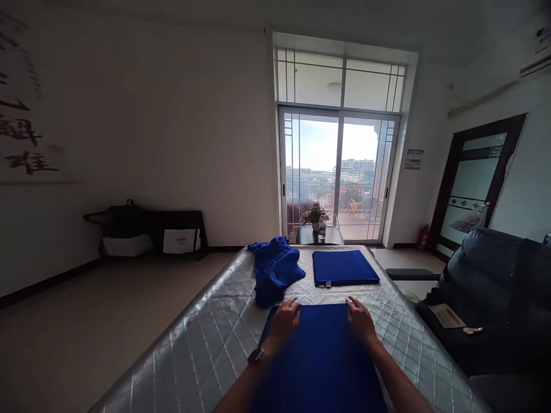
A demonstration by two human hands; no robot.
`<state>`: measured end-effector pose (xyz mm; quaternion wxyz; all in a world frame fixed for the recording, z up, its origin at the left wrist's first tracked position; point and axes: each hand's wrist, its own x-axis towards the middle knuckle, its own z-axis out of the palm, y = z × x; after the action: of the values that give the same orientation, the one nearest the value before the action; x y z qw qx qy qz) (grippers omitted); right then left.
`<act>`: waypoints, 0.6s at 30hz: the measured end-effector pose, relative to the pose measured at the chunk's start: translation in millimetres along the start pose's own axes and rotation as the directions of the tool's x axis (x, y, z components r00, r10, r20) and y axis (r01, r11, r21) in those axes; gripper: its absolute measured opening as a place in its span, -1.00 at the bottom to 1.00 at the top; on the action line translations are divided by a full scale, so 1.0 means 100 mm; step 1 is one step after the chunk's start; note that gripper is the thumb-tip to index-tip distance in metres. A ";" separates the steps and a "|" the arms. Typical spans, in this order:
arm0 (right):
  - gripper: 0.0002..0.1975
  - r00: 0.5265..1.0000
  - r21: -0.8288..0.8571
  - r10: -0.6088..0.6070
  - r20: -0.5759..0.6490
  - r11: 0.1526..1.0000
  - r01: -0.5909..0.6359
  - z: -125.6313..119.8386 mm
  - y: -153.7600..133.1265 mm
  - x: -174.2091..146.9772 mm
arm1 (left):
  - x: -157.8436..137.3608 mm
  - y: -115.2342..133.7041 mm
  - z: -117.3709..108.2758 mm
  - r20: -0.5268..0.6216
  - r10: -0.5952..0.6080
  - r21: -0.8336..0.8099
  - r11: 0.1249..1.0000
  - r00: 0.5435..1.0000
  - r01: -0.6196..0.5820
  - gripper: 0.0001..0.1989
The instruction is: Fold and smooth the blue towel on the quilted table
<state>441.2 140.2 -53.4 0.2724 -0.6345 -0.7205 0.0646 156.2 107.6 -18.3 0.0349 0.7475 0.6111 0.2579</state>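
A blue cloth lies spread flat across the lower centre of the frame, and both my hands rest on its far edge. My left hand, with a watch on the wrist, lies palm down with the fingers loosely spread at the cloth's upper left corner; my right hand does the same at the upper right corner. Neither hand grips anything; both press flat on the fabric. The cloth sits on a table covered in silvery quilted material. Beyond it, right of centre, a folded blue cloth lies as a neat square, and to its left a crumpled blue heap waits, just beside my left hand. A small plant and a water bottle stand at the table's far end, before a glass balcony door. By my reading, I am smoothing this cloth midway through folding it. The next move would call for pinching both far corners and bringing that edge over evenly, so the sides line up.
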 end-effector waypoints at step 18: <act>-0.35 0.988 -0.123 -0.005 0.152 0.992 0.024 0.23 0.03 -0.10 | 0.07 -0.14 0.50 0.117 -0.086 0.086 0.993 0.989 0.076 -0.23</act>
<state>434.0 136.6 -77.2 0.1772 -0.6382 -0.7464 0.0653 165.8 130.7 -64.0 0.0514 0.7371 0.6477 0.1857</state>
